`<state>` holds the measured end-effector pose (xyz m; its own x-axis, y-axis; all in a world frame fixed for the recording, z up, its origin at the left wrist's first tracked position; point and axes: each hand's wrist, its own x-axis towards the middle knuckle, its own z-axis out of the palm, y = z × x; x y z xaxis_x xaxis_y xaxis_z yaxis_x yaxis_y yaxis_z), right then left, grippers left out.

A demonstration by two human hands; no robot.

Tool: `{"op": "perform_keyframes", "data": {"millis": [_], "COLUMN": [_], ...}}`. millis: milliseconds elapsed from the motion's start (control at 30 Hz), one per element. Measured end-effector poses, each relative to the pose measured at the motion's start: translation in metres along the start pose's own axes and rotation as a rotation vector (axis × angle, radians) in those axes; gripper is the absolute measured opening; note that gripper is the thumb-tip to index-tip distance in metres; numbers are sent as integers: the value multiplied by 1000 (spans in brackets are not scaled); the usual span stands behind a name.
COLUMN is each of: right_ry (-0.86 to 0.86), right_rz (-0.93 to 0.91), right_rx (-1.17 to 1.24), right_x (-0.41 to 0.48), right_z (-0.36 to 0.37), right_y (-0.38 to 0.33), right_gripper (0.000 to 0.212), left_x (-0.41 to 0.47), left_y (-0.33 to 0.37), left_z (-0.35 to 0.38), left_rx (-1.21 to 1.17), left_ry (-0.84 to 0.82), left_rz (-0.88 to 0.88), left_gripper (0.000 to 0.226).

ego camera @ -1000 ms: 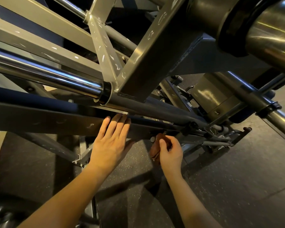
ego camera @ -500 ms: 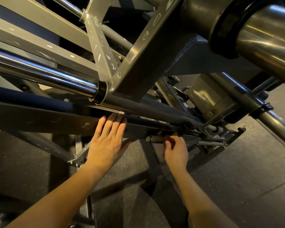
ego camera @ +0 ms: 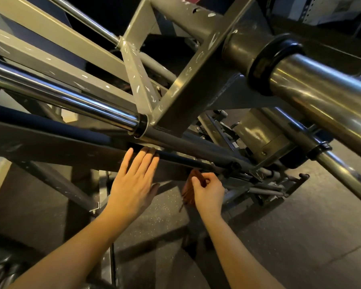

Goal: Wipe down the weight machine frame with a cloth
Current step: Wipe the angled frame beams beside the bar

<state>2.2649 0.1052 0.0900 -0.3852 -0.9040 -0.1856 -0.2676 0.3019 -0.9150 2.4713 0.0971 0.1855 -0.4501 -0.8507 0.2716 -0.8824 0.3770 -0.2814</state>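
Under the weight machine frame (ego camera: pixel 188 105), low near the floor, both my arms reach forward. My left hand (ego camera: pixel 133 184) lies flat with fingers straight and together, fingertips (ego camera: pixel 143 152) pressing against the underside edge of a dark horizontal beam (ego camera: pixel 56 151); it grips nothing. My right hand (ego camera: pixel 208 192) has fingers curled, pinching a brown cloth (ego camera: pixel 191 190) between thumb and fingers. Cloth is bunched, its top up against the lower dark rail (ego camera: pixel 186 160) just right of my left hand, the rest hanging down beside my palm with frayed threads at the bottom. Whether the cloth actually touches the rail I cannot tell, the spot is shadowed.

Above, a chrome rod (ego camera: pixel 67 97) runs from the left into a black collar at a grey tube. Painted frame tubing shows many chips and scuffs. Upper right, a thick polished sleeve (ego camera: pixel 321 97) with a black ring (ego camera: pixel 267 61) fills the corner. A thinner chrome bar (ego camera: pixel 342 176) angles down at right. Further back sit small linkages and pins (ego camera: pixel 275 182), too dim to sort out. Floor (ego camera: pixel 290 236) is dark speckled rubber.
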Motion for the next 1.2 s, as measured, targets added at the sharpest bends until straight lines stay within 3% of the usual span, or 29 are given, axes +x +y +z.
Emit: {"op": "perform_keyframes", "data": {"millis": [67, 300, 500, 633, 867, 1000, 1200], "right_ry": [33, 87, 86, -44, 82, 181, 93], "right_rz": [53, 82, 209, 143, 162, 68, 14], "right_rx": [53, -228, -5, -91, -67, -89, -290], "right_x": [-1, 10, 2, -7, 10, 8, 10], "right_z": [12, 39, 52, 53, 51, 46, 42], "right_y": [-13, -26, -35, -29, -29, -26, -28], "right_gripper": [10, 15, 8, 15, 10, 11, 13], "left_x": [-7, -20, -15, -15, -16, -15, -11], "left_y": [-16, -55, -56, -58, -60, -61, -64], "left_z": [-10, -17, 0, 4, 7, 12, 24], "left_rx": [7, 45, 18, 11, 22, 32, 72], "left_ry": [45, 109, 165, 208, 223, 241, 319], "left_rz": [-26, -8, -6, -3, 15, 21, 28], "left_gripper": [82, 92, 94, 96, 96, 95, 82]}}
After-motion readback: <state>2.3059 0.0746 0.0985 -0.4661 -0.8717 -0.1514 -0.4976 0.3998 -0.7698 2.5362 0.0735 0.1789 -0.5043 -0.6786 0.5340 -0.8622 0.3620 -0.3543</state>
